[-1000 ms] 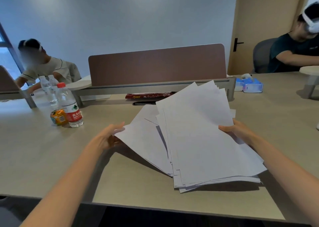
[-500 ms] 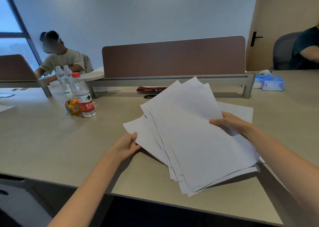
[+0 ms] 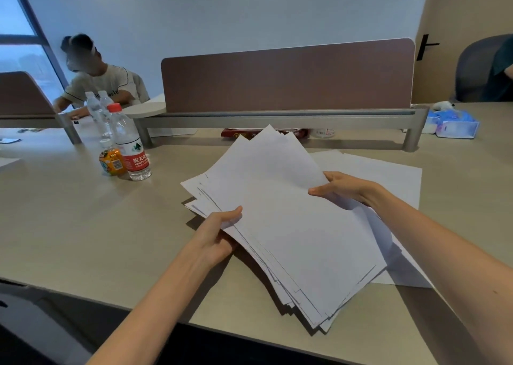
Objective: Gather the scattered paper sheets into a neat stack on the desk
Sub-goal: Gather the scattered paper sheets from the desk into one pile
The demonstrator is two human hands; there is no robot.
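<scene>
A loose bundle of white paper sheets (image 3: 291,225) is held slanted above the beige desk (image 3: 83,225), its edges fanned and uneven. My left hand (image 3: 219,231) grips the bundle's left edge, thumb on top and fingers underneath. My right hand (image 3: 341,188) holds the right edge near the far corner, thumb on top. Beneath and to the right, a few more white sheets (image 3: 388,170) lie flat on the desk, partly hidden by my right arm.
A water bottle with a red label (image 3: 130,145) and a small orange bottle (image 3: 111,160) stand at the left. A brown divider panel (image 3: 286,78) on a grey rail crosses the back. Blue tissue packs (image 3: 455,124) sit far right. A person sits behind at the left.
My left hand moved right and took hold of the bundle's left edge. The sheets at the left are drawn into the bundle, which is tighter and lifted. The camera has come closer.
</scene>
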